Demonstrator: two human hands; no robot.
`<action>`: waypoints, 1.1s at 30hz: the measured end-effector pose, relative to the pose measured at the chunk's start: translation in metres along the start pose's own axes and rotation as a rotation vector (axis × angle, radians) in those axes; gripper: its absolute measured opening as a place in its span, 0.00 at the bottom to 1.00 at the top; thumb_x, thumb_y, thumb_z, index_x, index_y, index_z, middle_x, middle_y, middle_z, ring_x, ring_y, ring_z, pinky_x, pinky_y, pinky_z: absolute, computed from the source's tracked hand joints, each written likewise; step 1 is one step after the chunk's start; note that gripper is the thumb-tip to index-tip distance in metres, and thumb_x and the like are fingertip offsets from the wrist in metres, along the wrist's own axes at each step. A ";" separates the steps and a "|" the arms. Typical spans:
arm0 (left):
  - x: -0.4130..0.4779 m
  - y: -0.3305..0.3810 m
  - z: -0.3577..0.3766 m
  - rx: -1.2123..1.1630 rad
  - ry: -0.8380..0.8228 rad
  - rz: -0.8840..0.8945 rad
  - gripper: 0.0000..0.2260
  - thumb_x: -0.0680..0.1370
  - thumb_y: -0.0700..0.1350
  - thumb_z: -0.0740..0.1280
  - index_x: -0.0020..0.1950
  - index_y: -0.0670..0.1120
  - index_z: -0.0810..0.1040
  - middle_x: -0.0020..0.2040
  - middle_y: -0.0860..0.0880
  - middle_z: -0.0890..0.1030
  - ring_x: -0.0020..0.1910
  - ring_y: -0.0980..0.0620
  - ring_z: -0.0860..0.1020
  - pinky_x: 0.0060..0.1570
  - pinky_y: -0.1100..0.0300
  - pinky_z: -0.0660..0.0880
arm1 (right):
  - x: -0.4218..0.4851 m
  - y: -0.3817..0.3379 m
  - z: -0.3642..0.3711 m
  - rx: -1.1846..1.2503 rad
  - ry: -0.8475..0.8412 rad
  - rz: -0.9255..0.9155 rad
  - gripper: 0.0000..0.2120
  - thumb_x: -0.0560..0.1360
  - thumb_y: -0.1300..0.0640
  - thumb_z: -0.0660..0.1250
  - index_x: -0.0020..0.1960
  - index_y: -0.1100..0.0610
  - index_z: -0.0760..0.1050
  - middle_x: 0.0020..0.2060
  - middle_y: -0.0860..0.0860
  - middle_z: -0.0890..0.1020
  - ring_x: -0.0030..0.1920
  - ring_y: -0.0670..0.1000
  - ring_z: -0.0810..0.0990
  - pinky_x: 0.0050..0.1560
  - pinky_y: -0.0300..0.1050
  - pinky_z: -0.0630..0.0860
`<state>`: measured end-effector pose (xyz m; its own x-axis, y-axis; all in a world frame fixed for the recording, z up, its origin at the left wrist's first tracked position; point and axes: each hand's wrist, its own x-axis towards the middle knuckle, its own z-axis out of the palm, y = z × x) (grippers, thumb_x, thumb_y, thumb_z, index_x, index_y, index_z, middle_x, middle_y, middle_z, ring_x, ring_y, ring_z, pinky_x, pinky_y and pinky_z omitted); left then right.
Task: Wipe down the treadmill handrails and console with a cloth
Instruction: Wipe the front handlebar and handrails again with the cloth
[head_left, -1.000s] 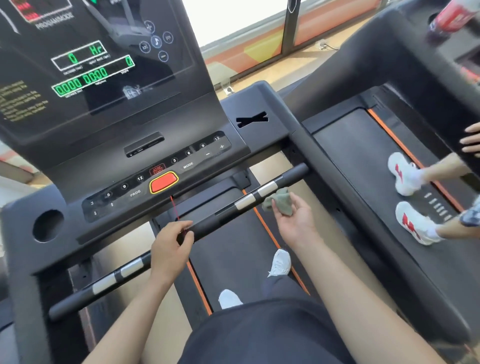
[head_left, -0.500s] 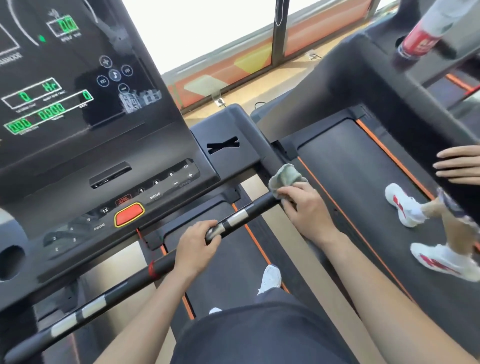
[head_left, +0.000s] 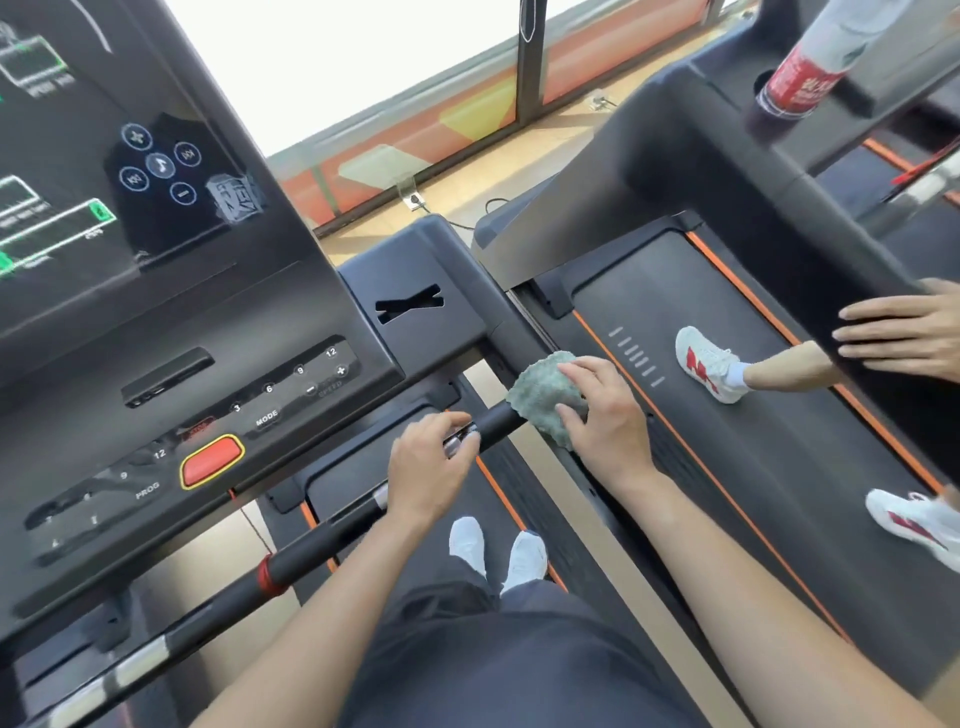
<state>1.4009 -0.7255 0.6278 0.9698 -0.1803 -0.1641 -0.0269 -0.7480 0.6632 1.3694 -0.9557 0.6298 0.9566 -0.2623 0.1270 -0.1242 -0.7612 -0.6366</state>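
Pressing a green cloth (head_left: 545, 395) onto the right end of the front handrail (head_left: 498, 423), right hand (head_left: 605, 415) spread flat over the fabric, fingers wrapped partly round it, cloth bunched where bar meets the side arm. Resting on the same bar just to the left, left hand (head_left: 428, 467), fingers curled loosely over the top rather than clamped shut, near the cloth but apart from it. Running down and left from there, black bar with silver bands and a red ring (head_left: 270, 574), not under the cloth. Above and beyond, console (head_left: 218, 405) with red stop button (head_left: 212, 460), keypad and lit screen, a slotted pad to its right, none of it under the cloth either; judged roughly early to midway, with console and most of the rail left to do.

Possible trouble from here:
- Brushing the stop button or speed keys once wiping reaches the panel, caused by a broad sweep with a flat palm
- Cloth slipping off the rounded bar end and dropping to the belt (head_left: 415, 530) by the white shoes (head_left: 498, 551), caused by pressing rather than gripping
- Losing balance if the loose left hold gives while leaning right

Off to the right, a neighbouring treadmill with another person's hand (head_left: 898, 332) and a red-and-white shoe (head_left: 709, 364), and a red-labelled bottle (head_left: 800, 78) in its holder
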 end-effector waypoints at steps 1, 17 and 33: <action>0.011 0.010 0.006 -0.006 -0.033 0.010 0.15 0.76 0.55 0.66 0.59 0.51 0.83 0.56 0.54 0.84 0.57 0.50 0.79 0.61 0.50 0.73 | 0.002 -0.002 0.001 -0.034 -0.016 0.025 0.27 0.69 0.65 0.74 0.67 0.56 0.76 0.64 0.50 0.76 0.60 0.56 0.76 0.59 0.56 0.77; 0.072 -0.018 0.014 -0.099 -0.208 -0.062 0.07 0.76 0.53 0.72 0.41 0.52 0.80 0.41 0.55 0.83 0.43 0.54 0.79 0.44 0.59 0.72 | 0.019 -0.055 0.024 -0.252 -0.229 -0.053 0.13 0.72 0.54 0.66 0.54 0.57 0.80 0.51 0.53 0.79 0.49 0.58 0.80 0.45 0.52 0.81; 0.016 -0.085 -0.047 -0.163 -0.177 -0.151 0.07 0.72 0.44 0.75 0.36 0.51 0.79 0.32 0.56 0.81 0.33 0.58 0.78 0.37 0.58 0.73 | -0.021 -0.086 0.065 0.067 -0.499 0.008 0.17 0.73 0.55 0.73 0.62 0.52 0.78 0.49 0.46 0.77 0.47 0.42 0.74 0.51 0.34 0.69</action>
<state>1.4305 -0.6347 0.6030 0.9021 -0.1939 -0.3856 0.1680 -0.6652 0.7275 1.3774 -0.8463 0.6320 0.9673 0.0600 -0.2465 -0.1302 -0.7163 -0.6855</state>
